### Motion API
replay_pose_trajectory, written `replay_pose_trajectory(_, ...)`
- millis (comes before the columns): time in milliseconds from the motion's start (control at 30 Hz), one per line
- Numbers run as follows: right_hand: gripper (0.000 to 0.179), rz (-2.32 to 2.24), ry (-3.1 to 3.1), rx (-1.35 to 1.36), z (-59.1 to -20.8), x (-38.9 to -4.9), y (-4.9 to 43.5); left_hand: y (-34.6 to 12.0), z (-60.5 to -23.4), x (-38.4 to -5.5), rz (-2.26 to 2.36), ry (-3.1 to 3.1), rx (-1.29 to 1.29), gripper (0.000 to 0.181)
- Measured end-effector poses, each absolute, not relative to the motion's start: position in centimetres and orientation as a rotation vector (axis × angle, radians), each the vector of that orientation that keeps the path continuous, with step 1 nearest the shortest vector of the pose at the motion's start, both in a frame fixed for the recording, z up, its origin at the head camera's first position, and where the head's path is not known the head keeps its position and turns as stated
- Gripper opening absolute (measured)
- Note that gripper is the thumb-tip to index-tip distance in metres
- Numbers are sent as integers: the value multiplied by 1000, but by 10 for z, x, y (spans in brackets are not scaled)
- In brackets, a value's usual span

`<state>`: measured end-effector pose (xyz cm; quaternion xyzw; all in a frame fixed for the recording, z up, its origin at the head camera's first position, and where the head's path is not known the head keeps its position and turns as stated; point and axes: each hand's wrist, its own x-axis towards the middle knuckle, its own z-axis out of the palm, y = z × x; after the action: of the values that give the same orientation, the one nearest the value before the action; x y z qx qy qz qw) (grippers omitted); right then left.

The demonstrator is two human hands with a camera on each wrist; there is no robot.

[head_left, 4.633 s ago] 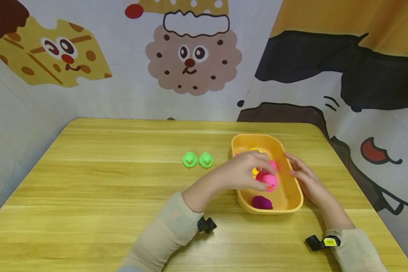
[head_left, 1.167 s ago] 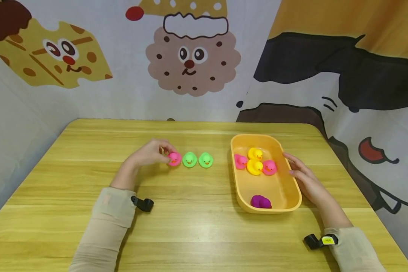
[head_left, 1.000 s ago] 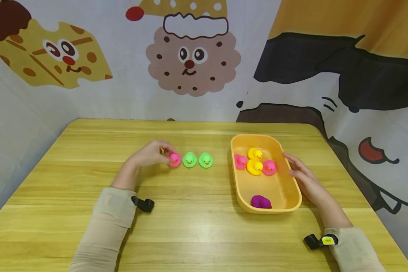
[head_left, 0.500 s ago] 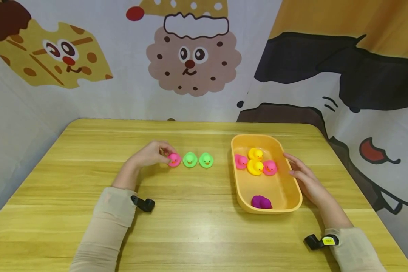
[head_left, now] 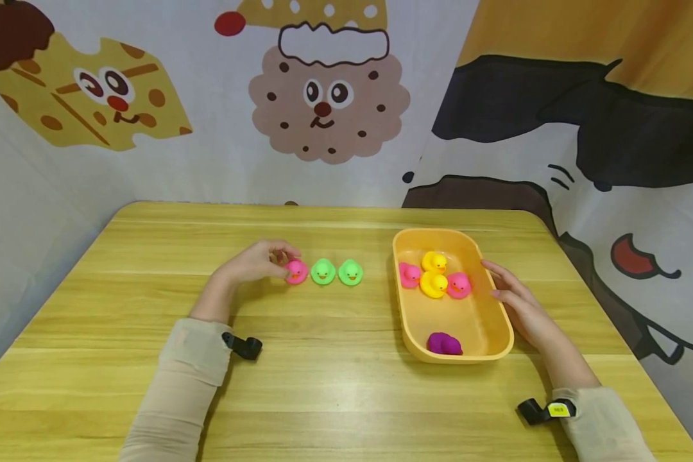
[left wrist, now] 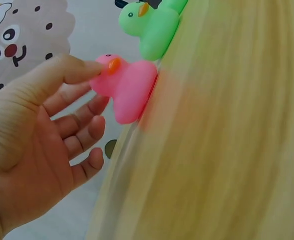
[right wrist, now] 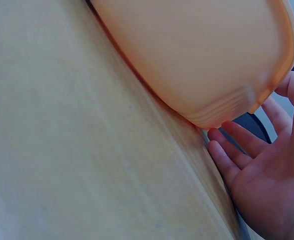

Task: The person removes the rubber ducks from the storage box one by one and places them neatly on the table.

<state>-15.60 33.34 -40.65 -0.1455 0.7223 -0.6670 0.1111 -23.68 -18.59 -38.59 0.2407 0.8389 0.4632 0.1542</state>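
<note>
A pink rubber duck (head_left: 296, 272) sits at the left end of a row on the table, beside two green rubber ducks (head_left: 323, 272). My left hand (head_left: 256, 262) pinches its head between thumb and forefinger; the other fingers curl loosely below in the left wrist view. To the right stands an orange plastic tub (head_left: 487, 350). Against its right side rests my right hand (head_left: 520, 311), fingers relaxed, thumb at the rim (right wrist: 289, 55). Inside the tub are two yellow ducks (head_left: 434, 284), two more pink ducks (head_left: 459, 285) and a purple duck (head_left: 444, 343) near the front.
The wooden table (head_left: 323, 398) has rounded far corners. Behind it hangs a cartoon-printed cloth (head_left: 208, 173). Each wrist carries a small black camera (head_left: 245, 348).
Several seconds ago my left hand was in the tub with the pink duck; it has carried it left to the row's end. Over the last second both hands hardly move.
</note>
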Motion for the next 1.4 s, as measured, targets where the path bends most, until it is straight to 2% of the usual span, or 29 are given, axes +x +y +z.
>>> replay_pose_trajectory(133, 53, -1964, 2116, -436, -407, -156, 333, -186, -378, -235, 1299, 2445, 689, 49)
replay_pose_trajectory(400, 52, -1972, 2107, -427, -406, -156, 332, -175, -360, -231, 1401, 2518, 821, 43)
replay_pose_trajectory(833, 53, -1955, 2127, -397, -404, -156, 331, -139, -334, -213, 1500, 2595, 1075, 35)
replay_pose_trajectory(1400, 52, -1981, 2098, -439, -405, -156, 331, -75, -320, -174, 1528, 2518, 1186, 32)
